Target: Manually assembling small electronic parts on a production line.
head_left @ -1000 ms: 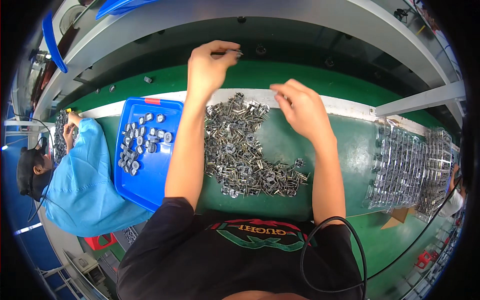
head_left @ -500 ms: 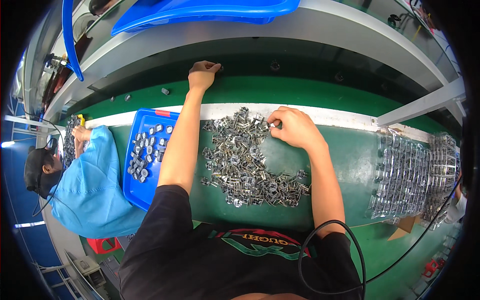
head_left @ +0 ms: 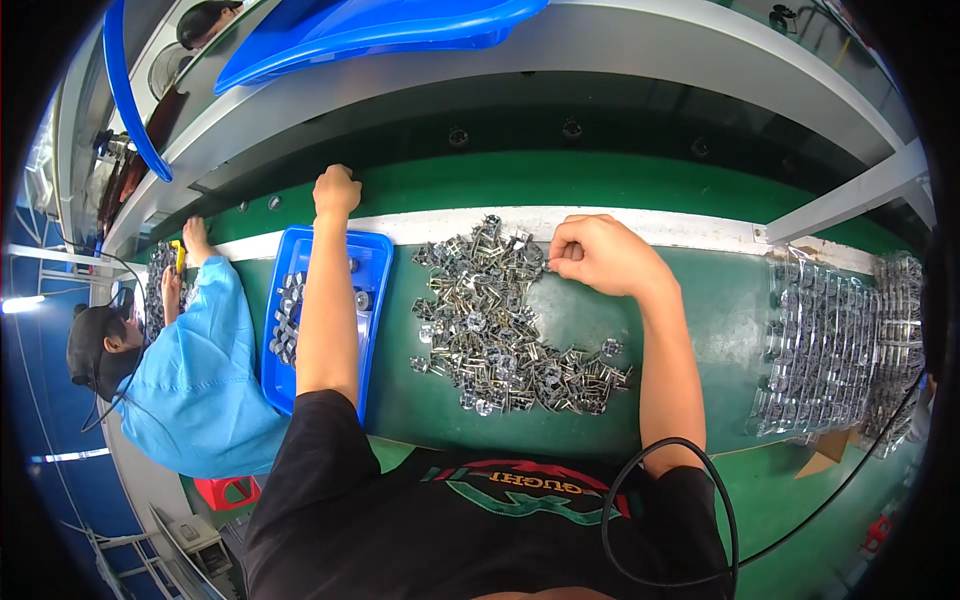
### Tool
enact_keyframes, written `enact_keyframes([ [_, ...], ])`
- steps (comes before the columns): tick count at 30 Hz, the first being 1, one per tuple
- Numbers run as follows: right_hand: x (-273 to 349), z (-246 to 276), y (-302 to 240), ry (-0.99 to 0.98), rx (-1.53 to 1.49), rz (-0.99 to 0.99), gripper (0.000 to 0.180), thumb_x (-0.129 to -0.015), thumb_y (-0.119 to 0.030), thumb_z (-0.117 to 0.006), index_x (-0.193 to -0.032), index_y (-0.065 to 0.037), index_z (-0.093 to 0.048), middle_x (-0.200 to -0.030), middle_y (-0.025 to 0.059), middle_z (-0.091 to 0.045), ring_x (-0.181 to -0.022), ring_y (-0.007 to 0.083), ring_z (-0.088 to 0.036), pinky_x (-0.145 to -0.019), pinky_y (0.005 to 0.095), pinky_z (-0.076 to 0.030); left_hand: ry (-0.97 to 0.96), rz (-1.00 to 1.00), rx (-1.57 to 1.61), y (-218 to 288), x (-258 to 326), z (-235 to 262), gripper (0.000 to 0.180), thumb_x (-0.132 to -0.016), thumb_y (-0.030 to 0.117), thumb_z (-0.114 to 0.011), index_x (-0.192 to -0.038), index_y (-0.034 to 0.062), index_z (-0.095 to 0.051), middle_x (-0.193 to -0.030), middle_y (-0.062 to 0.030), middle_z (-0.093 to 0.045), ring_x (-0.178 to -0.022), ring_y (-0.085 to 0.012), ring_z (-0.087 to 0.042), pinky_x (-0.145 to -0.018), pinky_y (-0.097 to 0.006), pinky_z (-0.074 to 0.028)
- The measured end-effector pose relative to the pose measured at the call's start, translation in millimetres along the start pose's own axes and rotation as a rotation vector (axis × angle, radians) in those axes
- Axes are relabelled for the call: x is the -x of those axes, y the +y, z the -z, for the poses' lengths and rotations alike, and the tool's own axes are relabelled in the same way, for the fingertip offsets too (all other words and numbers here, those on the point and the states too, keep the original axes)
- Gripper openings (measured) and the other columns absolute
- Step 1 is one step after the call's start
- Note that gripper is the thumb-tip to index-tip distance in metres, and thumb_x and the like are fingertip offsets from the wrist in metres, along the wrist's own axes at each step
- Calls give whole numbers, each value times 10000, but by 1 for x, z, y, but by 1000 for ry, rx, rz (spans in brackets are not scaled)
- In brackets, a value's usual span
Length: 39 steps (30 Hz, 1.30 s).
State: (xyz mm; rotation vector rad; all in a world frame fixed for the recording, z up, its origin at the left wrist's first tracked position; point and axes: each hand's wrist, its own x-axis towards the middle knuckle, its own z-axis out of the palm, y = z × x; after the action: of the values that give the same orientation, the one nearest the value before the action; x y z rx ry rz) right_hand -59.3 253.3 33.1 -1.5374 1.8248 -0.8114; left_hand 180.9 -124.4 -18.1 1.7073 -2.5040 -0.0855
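My left hand [head_left: 338, 192] is stretched over the green belt beyond the white ledge, its fingers curled closed. What they hold, if anything, is hidden. Under that forearm lies a blue tray [head_left: 374, 300] with several grey round parts [head_left: 285, 310]. My right hand [head_left: 600, 255] is at the upper right edge of a pile of small metal-pinned parts [head_left: 490, 330]. Thumb and forefinger pinch together there, on something too small to name.
Clear plastic trays of parts [head_left: 815, 340] are stacked at the right. Two small grey parts [head_left: 274, 202] sit on the green belt [head_left: 480, 180]. At the left a co-worker in a blue top [head_left: 195, 370] reaches forward. A blue bin [head_left: 380, 50] rests on the shelf above.
My left hand has moved left and nearer, from the belt's dark far side to where a small grey part lay. My right hand stays pinched at the pile's edge. The co-worker's arm reaches farther out.
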Motion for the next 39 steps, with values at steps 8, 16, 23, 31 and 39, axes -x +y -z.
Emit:
enact_keyframes([
  [8, 17, 18, -11, 64, 103, 154, 143, -796, -27, -701, -935, -14, -732, -838, 88, -667, -734, 178, -644, -686, 306, -526, 5, -177, 797, 49, 47, 59, 404, -799, 107, -698, -1191, 14, -667, -1066, -163, -715, -978, -244, -694, -874, -327, -521],
  [16, 21, 29, -37, 131, -444, -51, 128, -890, 15, -635, -1003, 38, -690, -918, 94, -680, -729, 148, -687, -654, 261, -547, -134, -463, 1634, 164, 166, 112, 379, -762, -101, -722, -1128, -42, -646, -1106, -124, -665, -985, -175, -641, -882, -283, -534],
  [23, 22, 25, -48, 376, -718, 150, 127, -906, 16, -613, -1008, 66, -672, -922, 90, -700, -821, 181, -710, -709, 266, -566, -608, -461, 1975, 179, 184, 105, 415, -881, 9, -641, -1281, -18, -531, -1190, -238, -633, -931, -276, -697, -780, -361, -597],
  [31, 14, 23, -33, 351, -336, -57, 132, -889, -36, -625, -993, 22, -684, -931, 106, -696, -818, 169, -689, -705, 286, -530, -469, -357, 1992, 189, 191, 99, 409, -891, 17, -630, -1288, -12, -541, -1190, -210, -638, -909, -221, -679, -796, -305, -549],
  [39, 3, 6, 11, 69, 172, -216, 297, -765, -189, -747, -1015, -34, -701, -853, 108, -651, -823, 278, -637, -756, 389, -502, -602, -415, 2126, 158, 174, 96, 330, -980, 165, -564, -1237, -41, -548, -1208, -262, -609, -965, -297, -681, -831, -298, -585],
])
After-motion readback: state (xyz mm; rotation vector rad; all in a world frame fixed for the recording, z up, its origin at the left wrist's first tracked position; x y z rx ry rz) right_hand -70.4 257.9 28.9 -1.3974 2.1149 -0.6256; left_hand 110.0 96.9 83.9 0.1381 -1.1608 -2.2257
